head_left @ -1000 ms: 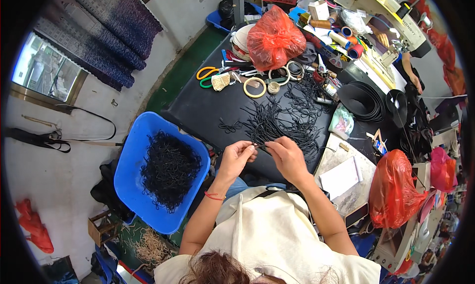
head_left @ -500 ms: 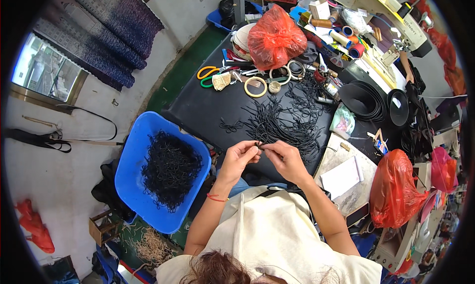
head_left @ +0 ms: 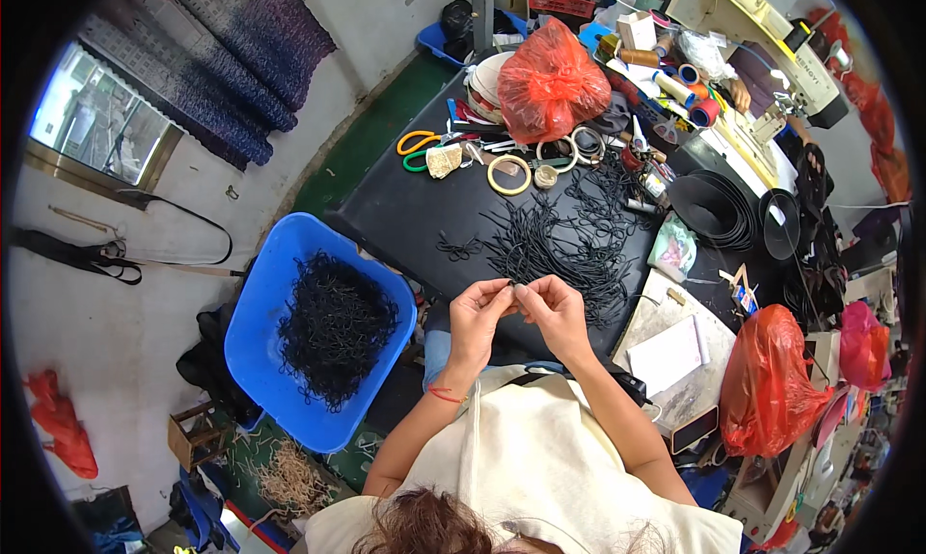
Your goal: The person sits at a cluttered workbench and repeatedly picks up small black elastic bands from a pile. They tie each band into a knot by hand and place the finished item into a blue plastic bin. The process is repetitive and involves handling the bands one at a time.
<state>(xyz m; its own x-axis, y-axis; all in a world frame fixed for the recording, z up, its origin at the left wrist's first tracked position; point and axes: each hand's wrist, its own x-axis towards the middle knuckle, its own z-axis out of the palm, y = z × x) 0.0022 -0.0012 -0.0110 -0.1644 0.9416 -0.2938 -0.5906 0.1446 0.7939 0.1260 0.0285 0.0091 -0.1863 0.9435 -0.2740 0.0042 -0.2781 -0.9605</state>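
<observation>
My left hand (head_left: 475,324) and my right hand (head_left: 558,321) meet at the near edge of the black-topped table (head_left: 395,202). Their thumbs and forefingers pinch a short black cord, mostly covered by the fingertips. Just beyond them a heap of black cords (head_left: 555,255) spreads over the table, some of them looped. A small separate bunch of cords (head_left: 458,246) lies to its left. On my left, a blue tub (head_left: 253,361) holds a tangled mass of similar black cords (head_left: 336,330).
Farther back lie orange- and green-handled scissors (head_left: 417,142), tape rolls (head_left: 508,175) and a red plastic bag (head_left: 555,81). To the right are a white paper pad (head_left: 667,358), coiled black strips (head_left: 714,210) and another red bag (head_left: 769,385). Another person's hand (head_left: 739,94) shows near a sewing machine (head_left: 772,33).
Both hands have drawn closer together, with the fingertips now touching around the cord and hiding more of it. The whole view has shifted slightly.
</observation>
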